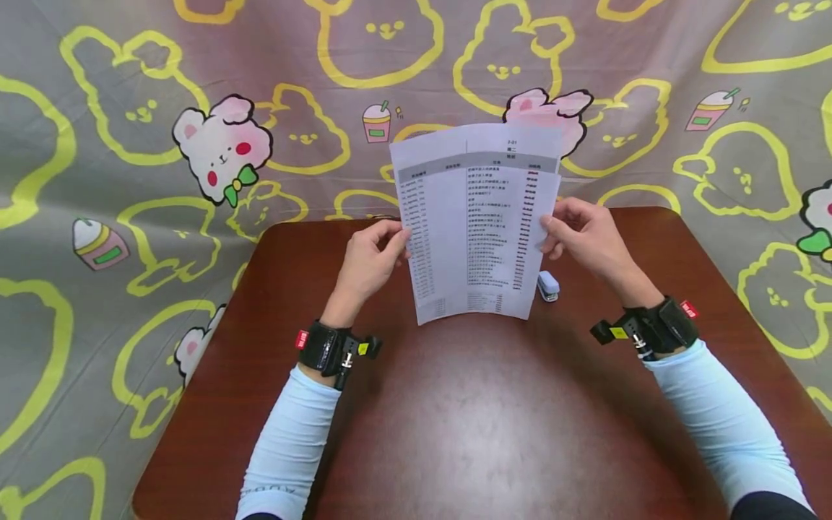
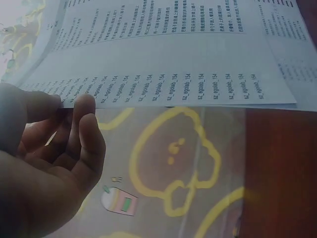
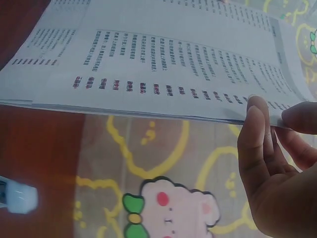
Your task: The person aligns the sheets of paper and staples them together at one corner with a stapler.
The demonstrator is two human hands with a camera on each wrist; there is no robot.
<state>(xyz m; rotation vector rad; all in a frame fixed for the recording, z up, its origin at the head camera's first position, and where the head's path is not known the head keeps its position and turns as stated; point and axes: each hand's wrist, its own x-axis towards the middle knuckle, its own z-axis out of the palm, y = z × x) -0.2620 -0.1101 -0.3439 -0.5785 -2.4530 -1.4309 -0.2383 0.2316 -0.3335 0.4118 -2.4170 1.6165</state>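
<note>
Several printed paper sheets [image 1: 477,224] are held upright above the table, stacked together and slightly bowed. My left hand [image 1: 372,261] pinches their left edge between thumb and fingers. On the opposite edge, my right hand [image 1: 588,242] pinches the sheets the same way. In the left wrist view the sheets [image 2: 163,54] show a column of printed codes beside the left hand [image 2: 54,153]. The right wrist view shows layered edges of the sheets [image 3: 148,74] near the right hand [image 3: 277,163]. A small light-blue stapler [image 1: 548,286] lies on the table behind the right edge of the paper.
The brown wooden table [image 1: 455,433] has rounded far corners. A grey curtain [image 1: 292,58] with yellow bear outlines and rabbit prints hangs behind it and along its sides. The stapler [image 3: 20,197] also appears at the lower left of the right wrist view.
</note>
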